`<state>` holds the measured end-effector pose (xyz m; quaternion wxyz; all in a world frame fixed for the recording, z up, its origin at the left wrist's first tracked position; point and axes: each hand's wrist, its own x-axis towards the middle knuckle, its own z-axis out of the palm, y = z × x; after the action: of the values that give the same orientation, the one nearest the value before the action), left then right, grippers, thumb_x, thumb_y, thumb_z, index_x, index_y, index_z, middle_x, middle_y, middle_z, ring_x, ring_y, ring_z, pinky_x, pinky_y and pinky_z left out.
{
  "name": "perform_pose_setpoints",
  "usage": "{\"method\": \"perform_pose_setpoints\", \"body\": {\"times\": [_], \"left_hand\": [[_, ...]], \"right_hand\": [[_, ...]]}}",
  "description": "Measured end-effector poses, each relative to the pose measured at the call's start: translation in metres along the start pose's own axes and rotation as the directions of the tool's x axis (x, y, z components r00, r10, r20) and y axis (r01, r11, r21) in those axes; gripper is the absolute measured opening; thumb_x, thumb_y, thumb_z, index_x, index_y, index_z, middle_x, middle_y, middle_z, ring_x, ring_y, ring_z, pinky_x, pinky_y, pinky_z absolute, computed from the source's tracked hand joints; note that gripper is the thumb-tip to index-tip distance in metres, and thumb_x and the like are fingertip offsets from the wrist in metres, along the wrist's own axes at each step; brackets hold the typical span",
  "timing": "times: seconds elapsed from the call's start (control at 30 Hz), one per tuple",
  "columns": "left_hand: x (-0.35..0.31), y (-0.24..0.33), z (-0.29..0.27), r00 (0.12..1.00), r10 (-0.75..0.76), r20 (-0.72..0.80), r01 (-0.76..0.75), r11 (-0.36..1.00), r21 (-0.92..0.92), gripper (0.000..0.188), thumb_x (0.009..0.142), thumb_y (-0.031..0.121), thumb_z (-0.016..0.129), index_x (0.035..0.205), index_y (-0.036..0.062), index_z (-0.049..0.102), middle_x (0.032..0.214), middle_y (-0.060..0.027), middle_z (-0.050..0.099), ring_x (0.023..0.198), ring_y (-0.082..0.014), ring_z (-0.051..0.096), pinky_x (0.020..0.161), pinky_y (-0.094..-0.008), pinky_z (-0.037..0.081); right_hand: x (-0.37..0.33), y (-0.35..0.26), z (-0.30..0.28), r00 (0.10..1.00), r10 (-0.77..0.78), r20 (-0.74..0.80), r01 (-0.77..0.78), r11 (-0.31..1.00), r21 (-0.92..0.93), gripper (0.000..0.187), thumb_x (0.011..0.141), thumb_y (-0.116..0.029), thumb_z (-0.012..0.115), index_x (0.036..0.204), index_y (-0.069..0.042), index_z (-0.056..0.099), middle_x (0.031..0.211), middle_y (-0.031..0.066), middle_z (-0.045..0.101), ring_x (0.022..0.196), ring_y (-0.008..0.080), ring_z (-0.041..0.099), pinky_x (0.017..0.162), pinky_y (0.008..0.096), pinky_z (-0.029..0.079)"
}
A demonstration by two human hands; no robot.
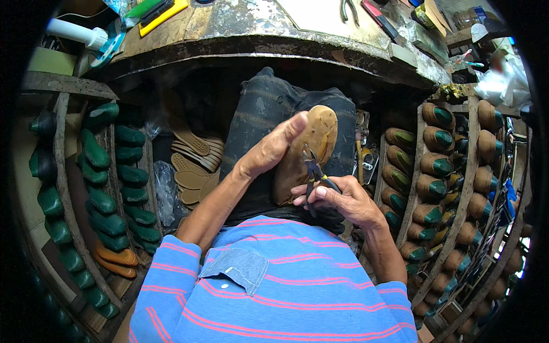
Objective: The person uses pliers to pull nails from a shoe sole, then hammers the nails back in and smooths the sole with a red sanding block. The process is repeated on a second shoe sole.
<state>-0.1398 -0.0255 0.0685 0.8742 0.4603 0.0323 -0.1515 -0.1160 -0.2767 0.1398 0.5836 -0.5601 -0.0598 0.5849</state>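
A tan shoe (320, 128) rests on my lap with its underside facing up, and small dark marks dot that surface. My left hand (275, 144) grips it along its left side, the thumb lying near the far end. In my right hand (346, 199) is a pair of pliers (311, 168) with black and yellow handles. The metal jaws touch or hover just over the middle of the underside; I cannot tell which. Whether they pinch anything is too small to make out.
A worn workbench (229, 43) spans the far side, with another pair of pliers (350, 12) and a red-handled cutter (382, 20) on it. Wooden racks of green shoe lasts (103, 201) stand left, brown-and-green shoes (429, 214) right. Tan soles (194, 171) lie stacked beside my left knee.
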Motion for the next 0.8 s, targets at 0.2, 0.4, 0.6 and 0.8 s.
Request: {"method": "perform_pose_setpoints", "body": {"times": [0.2, 0.4, 0.6, 0.8], "left_hand": [[-0.008, 0.001, 0.006, 0.996, -0.018, 0.090, -0.013, 0.941, 0.338, 0.116, 0.087, 0.049, 0.097, 0.174, -0.0018, 0.039, 0.167, -0.0192, 0.054, 0.155, -0.0292, 0.050, 0.131, -0.0433, 0.039], [-0.015, 0.013, 0.005, 0.996, -0.038, 0.083, 0.008, 0.940, 0.340, 0.123, 0.083, 0.044, 0.103, 0.175, -0.0023, 0.036, 0.167, -0.0197, 0.054, 0.156, -0.0288, 0.049, 0.133, -0.0437, 0.037], [-0.026, 0.014, 0.002, 0.999, -0.036, 0.010, 0.031, 0.942, 0.334, 0.127, 0.082, 0.045, 0.104, 0.176, -0.0028, 0.033, 0.170, -0.0202, 0.050, 0.159, -0.0285, 0.046, 0.135, -0.0422, 0.034], [-0.040, 0.013, -0.005, 0.999, 0.032, 0.038, -0.042, 0.942, 0.332, 0.130, 0.082, 0.050, 0.102, 0.176, -0.0042, 0.031, 0.171, -0.0210, 0.048, 0.161, -0.0280, 0.045, 0.135, -0.0413, 0.033]], "right_hand": [[-0.001, 0.008, -0.006, 0.998, -0.026, 0.057, 0.022, 0.997, 0.077, 0.042, 0.117, -0.028, 0.068, 0.131, 0.011, 0.075, 0.137, 0.0237, 0.079, 0.121, 0.0302, 0.081, 0.100, 0.0399, 0.066], [-0.002, 0.009, 0.001, 0.998, -0.025, 0.051, 0.021, 0.997, 0.074, 0.041, 0.117, -0.028, 0.068, 0.127, 0.011, 0.074, 0.140, 0.0259, 0.077, 0.126, 0.0331, 0.080, 0.102, 0.0416, 0.066], [0.001, 0.013, 0.011, 0.999, -0.020, -0.032, 0.018, 0.999, -0.037, 0.041, 0.120, -0.032, 0.063, 0.104, 0.005, 0.071, 0.118, 0.0254, 0.080, 0.098, 0.0275, 0.081, 0.087, 0.0410, 0.067], [0.007, 0.017, 0.024, 0.768, -0.312, 0.560, -0.462, 0.336, 0.821, 0.052, 0.122, -0.041, 0.055, 0.088, -0.001, 0.061, 0.079, 0.0207, 0.063, 0.057, 0.0238, 0.062, 0.051, 0.0443, 0.057]]}}
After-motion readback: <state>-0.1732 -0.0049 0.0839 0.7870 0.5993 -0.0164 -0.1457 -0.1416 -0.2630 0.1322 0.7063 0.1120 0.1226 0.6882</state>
